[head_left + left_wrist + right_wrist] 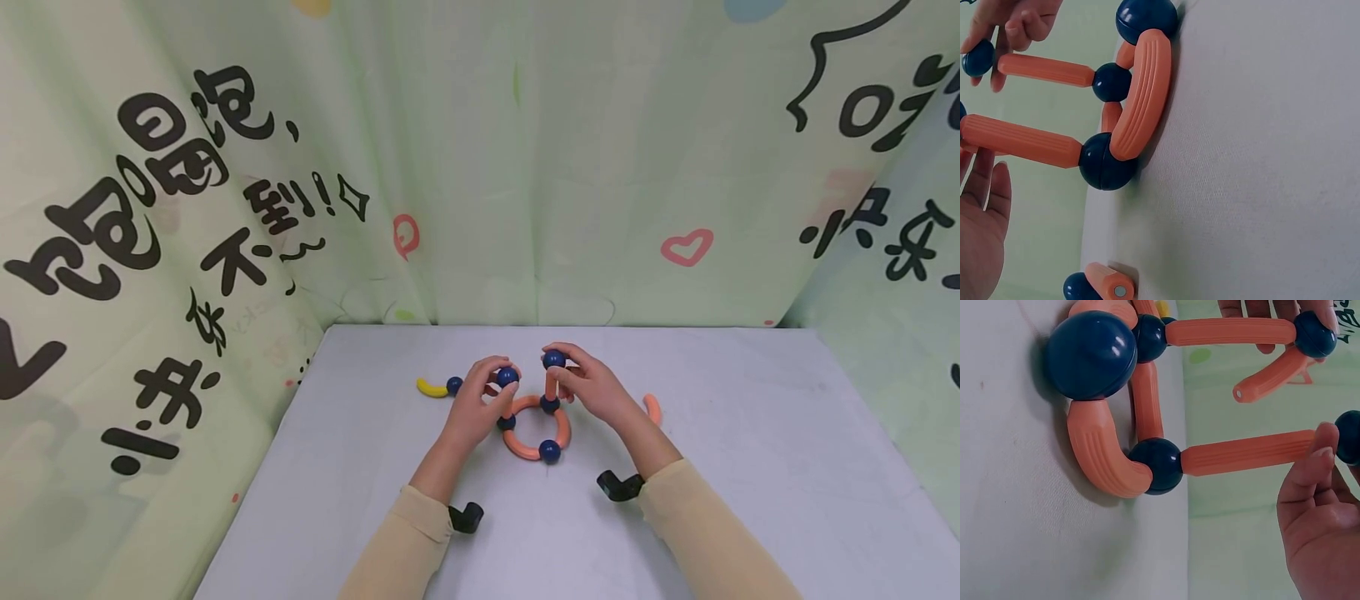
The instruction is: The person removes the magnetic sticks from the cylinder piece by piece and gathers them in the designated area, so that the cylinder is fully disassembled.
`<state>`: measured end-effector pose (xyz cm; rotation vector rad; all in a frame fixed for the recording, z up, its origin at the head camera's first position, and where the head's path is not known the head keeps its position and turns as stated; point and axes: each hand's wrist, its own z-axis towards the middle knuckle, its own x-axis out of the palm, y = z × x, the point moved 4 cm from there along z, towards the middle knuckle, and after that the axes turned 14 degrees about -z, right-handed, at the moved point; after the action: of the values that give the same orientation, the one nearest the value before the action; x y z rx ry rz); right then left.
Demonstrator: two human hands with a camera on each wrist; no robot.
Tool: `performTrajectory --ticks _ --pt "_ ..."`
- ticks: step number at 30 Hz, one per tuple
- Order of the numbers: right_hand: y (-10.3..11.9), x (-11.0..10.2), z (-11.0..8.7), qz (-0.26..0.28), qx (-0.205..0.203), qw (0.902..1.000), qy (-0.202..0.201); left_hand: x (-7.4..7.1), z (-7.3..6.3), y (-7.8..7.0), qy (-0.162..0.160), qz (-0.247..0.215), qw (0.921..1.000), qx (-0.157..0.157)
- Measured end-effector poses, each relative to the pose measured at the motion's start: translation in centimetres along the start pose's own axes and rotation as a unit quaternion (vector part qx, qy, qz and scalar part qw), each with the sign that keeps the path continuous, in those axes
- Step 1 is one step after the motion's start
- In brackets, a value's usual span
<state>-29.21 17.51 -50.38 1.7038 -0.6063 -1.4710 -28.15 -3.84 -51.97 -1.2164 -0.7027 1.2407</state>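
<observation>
A ring of curved orange magnetic rods and three dark blue balls lies on the table. Two straight orange rods rise from two of its balls: the left rod and the right rod. My left hand holds the blue ball atop the left rod between thumb and fingers. A short curved orange rod juts from that ball. My right hand grips the other top ball, its thumb lying along the upper end of the right rod.
Left of my left hand, a yellow curved rod joins a blue ball. Another orange curved rod lies beyond my right wrist. A printed curtain hangs behind and beside the white table.
</observation>
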Motion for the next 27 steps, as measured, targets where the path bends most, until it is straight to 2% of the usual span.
performTrajectory --ticks 8,11,15,19,27 --pt "-0.4 -1.4 -0.8 -0.045 0.006 0.9988 -0.020 0.0 -0.2 0.1 -0.014 -0.003 0.9999 -0.010" --pt "-1.0 -2.2 -1.2 -0.061 0.021 0.9976 -0.026 0.0 -0.3 0.2 -0.020 0.000 0.9996 -0.018" --pt "-2.3 -3.5 -1.8 -0.064 0.048 0.9959 -0.042 0.1 -0.3 0.2 -0.025 0.000 0.9993 -0.027" --pt "-3.8 -5.0 -2.6 -0.074 0.057 0.9939 -0.058 0.1 -0.3 0.4 -0.028 -0.003 0.9991 -0.032" --pt "-7.1 -8.0 -4.7 -0.117 0.103 0.9856 -0.066 0.1 -0.3 0.4 -0.025 -0.002 0.9992 -0.032"
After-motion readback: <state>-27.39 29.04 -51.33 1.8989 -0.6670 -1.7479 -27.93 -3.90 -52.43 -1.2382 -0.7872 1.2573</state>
